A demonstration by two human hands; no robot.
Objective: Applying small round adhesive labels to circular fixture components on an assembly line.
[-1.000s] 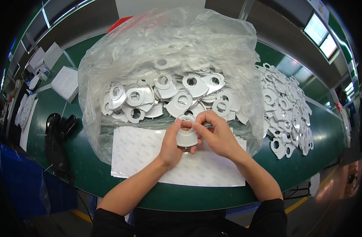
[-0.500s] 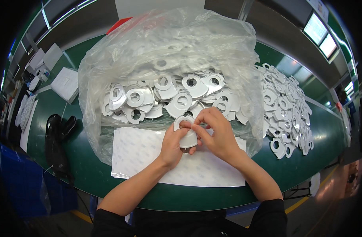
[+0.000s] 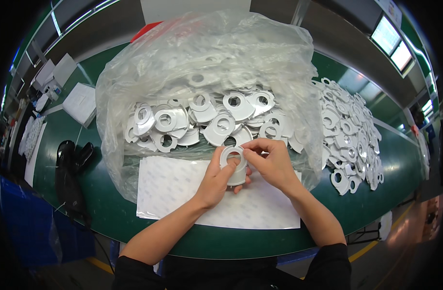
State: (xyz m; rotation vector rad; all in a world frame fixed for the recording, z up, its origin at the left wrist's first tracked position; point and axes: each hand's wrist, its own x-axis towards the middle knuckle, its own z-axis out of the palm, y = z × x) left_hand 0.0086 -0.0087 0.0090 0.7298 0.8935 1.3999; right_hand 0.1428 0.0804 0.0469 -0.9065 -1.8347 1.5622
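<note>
A white plastic part (image 3: 237, 179) with a round ring at its upper end and a wider lower body is held above the white sheets (image 3: 170, 191). My left hand (image 3: 211, 183) grips it from the left, thumb across its front and fingers behind. At the ring's upper right rim, my right hand (image 3: 275, 166) pinches with thumb and index finger; anything small between those fingertips is hidden. Just beyond my hands, similar white parts (image 3: 239, 110) lie heaped in the mouth of a large clear plastic bag (image 3: 129, 63).
To the right, a tall pile of the same white parts (image 3: 348, 126) covers the green table (image 3: 120, 224). On the left lie a black tool-like object (image 3: 69, 179) with a cable and a white block-like stack (image 3: 80, 104). Blue containers (image 3: 18, 212) stand below the table's left edge.
The held part has moved slightly right and down and turned a little. My right fingers have shifted from over the ring's middle to its upper right rim.
</note>
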